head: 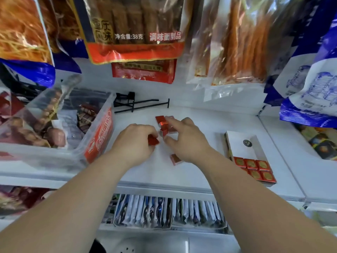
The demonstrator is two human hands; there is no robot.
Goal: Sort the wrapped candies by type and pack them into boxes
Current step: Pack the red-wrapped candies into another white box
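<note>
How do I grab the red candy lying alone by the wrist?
Pinch the lone candy by two opposite sides, from above and from the left. It is a small square block lying flat on the shelf, and the right hand covers its right edge.

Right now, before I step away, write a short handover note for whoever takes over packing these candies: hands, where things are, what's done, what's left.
Left hand: grips one red candy.
Right hand: open, fingers spread over the pile of loose candies on the white shelf; it holds nothing.
A stray candy lies by the right wrist.
The white box stands to the right.
Done: packed candies sit in rows at its near end; the far end is bare.
Left: box the held candy, the pile and the stray one.
</note>
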